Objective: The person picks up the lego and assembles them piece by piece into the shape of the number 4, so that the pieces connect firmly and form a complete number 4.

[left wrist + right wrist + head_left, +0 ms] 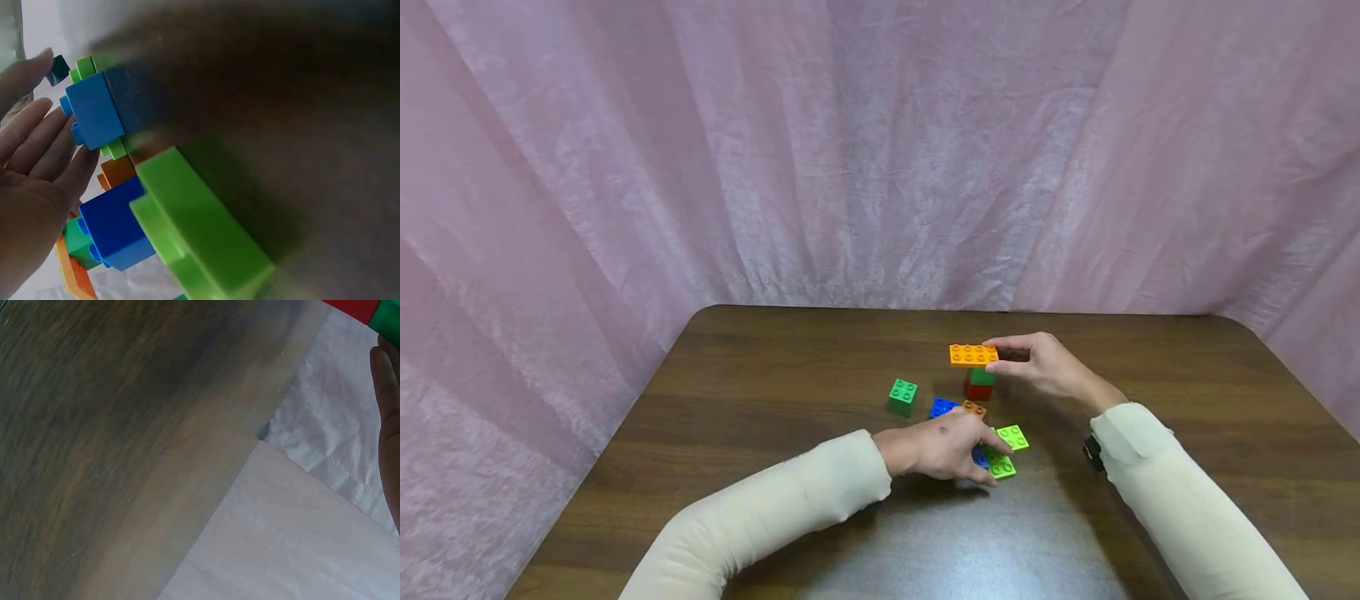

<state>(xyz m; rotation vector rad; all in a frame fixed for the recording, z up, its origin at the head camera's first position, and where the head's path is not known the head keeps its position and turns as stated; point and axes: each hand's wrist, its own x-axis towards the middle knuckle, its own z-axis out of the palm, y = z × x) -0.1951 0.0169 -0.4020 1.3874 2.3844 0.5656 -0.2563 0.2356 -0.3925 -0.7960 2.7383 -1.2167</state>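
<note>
My right hand (pixel 1052 367) pinches the right end of a flat orange building brick (pixel 970 356). That brick sits over a green brick (pixel 982 377) and a red brick (pixel 979 392); whether it is pressed down cannot be seen. Nearer the front, my left hand (pixel 943 442) reaches over the small bricks with its fingers spread. In the left wrist view, its relaxed fingers lie beside the studs of a blue brick (pixel 97 112), without a visible grip. Lime bricks (pixel 1012 437) lie by that hand's fingertips. The right wrist view catches only the stack's edge.
A separate green brick (pixel 902 398) stands left of the stack. Another blue brick (pixel 942 407) and a brownish-orange brick (pixel 974 409) lie just beyond the left hand. The brown wooden table (pixel 790 358) ends at a pink curtain (pixel 880 167).
</note>
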